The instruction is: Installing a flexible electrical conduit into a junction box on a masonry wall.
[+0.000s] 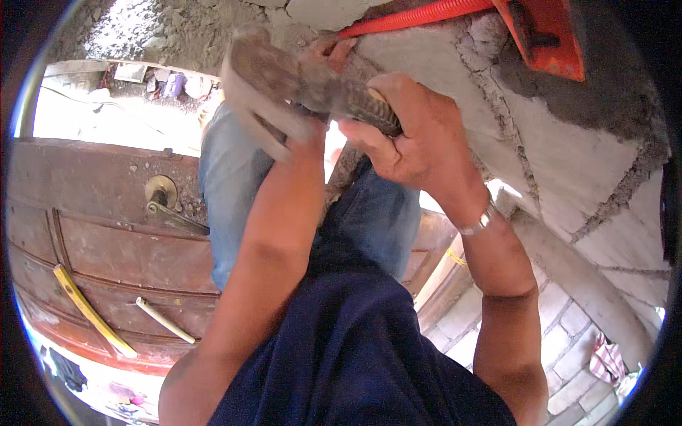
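Note:
My right hand [423, 138] is wrapped round the ribbed dark grip of a hammer [266, 71]. The hammer's head is smeared by motion and points left, with long prong-like parts hanging toward my left wrist. Behind the hammer, my left hand [337, 53] is partly hidden; its bent fingers are up against the rough wall, close to the end of a red corrugated conduit [419, 15]. What those fingers hold cannot be made out. A bracelet or watch band [477, 220] circles my right wrist.
An orange-red box [547, 42] is set in the wall at upper right. Cracks and mortared channels run across the grey wall [568, 170]. Left of my legs lies a brown panelled door [128, 248] with a brass handle [162, 192], a yellow level [92, 312] and a pale tube [163, 319].

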Demonstrator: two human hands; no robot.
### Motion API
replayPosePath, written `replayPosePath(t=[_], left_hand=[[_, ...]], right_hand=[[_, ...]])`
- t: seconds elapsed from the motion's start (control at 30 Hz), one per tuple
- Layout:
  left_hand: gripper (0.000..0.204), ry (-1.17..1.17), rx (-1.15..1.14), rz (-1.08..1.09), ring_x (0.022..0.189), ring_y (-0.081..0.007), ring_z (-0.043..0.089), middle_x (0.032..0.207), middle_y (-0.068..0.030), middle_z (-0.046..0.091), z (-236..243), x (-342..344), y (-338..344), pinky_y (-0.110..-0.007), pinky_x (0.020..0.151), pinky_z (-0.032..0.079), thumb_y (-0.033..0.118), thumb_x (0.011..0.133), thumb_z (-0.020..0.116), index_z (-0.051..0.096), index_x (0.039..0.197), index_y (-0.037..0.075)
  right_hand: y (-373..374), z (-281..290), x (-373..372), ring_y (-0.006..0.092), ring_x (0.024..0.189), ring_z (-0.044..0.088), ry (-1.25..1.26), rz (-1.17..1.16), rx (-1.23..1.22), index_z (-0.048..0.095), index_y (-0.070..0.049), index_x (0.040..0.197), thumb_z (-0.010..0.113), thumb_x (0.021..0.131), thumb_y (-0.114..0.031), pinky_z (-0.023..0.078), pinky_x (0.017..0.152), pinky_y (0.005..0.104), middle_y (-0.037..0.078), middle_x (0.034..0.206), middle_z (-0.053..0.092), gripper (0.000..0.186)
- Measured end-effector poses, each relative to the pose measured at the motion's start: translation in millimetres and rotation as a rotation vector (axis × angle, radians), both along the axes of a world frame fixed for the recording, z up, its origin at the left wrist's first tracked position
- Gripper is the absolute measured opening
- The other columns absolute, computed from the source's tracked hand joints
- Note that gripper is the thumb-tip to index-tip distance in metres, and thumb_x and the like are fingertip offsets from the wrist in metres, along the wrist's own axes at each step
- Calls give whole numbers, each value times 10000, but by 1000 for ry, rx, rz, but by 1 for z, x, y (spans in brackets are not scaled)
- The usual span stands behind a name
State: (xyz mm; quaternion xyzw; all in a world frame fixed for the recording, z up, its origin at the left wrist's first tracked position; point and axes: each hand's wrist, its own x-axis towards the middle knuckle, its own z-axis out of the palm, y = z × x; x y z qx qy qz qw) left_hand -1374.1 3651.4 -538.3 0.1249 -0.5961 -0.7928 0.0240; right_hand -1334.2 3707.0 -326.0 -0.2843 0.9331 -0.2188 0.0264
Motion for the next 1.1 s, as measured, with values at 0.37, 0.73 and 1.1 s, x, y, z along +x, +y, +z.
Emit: replayPosePath(t=[0.37, 0.73, 1.1], left_hand=[[274, 52, -288, -91, 675, -215, 563, 758, -14, 623, -81, -17, 13, -338, 635, 467, 327, 850, 633, 665, 977, 86], [235, 249, -447, 49, 680, -251, 588, 791, -65, 645, -51, -12, 15, -401, 662, 474, 246, 841, 598, 621, 840, 12], [219, -138, -157, -36, 598, -118, 598, 717, -35, 646, -11, -6, 4, -254, 538, 494, 192, 814, 685, 679, 902, -9]], right_hand=[[28, -25, -15, 382, 704, 609, -5, -18, 261, 554, -20, 827, 588, 810, -484, 494, 608, 436, 208, 713, 598, 465], [60, -47, -32, 419, 623, 538, -2, -100, 400, 510, -17, 803, 656, 809, -366, 439, 541, 440, 213, 640, 539, 378], [93, -6, 83, 433, 689, 570, -262, -471, 197, 524, 4, 811, 625, 816, -408, 459, 590, 447, 242, 694, 570, 424]])
